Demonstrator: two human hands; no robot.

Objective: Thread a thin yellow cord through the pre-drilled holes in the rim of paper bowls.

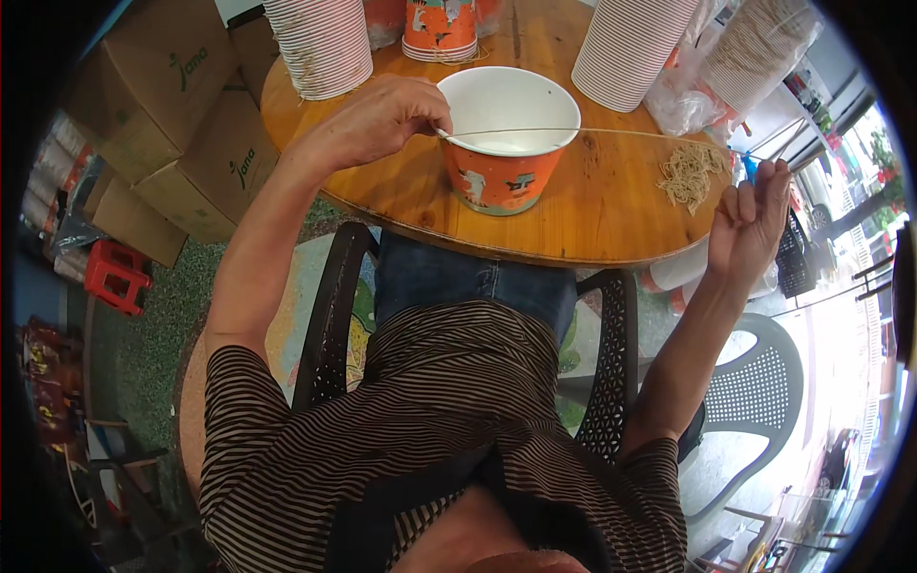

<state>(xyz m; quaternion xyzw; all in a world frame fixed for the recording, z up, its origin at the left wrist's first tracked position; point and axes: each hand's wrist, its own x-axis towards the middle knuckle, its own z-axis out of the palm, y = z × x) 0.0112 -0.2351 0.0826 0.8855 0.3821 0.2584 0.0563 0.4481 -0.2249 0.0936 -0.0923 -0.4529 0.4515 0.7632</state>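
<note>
An orange-printed paper bucket (506,181) with a white inside stands upright near the table's front edge. My left hand (396,119) is closed in a pinch at the left of its rim, on one end of a thin tan string (630,132). The string runs taut across the bucket's mouth and on to the right. Out past the table's right side, my right hand (752,215) is raised with its fingers closed on the string's other end. A small blue piece (750,168) shows by those fingertips; I cannot make out what it is.
A tangled heap of tan string (690,177) lies on the wooden table (382,196). Tall stacks of paper buckets (320,43) (632,48) and a short orange stack (439,31) stand behind. Cardboard boxes (205,162) and a red stool (117,277) are left, a grey chair (755,382) right.
</note>
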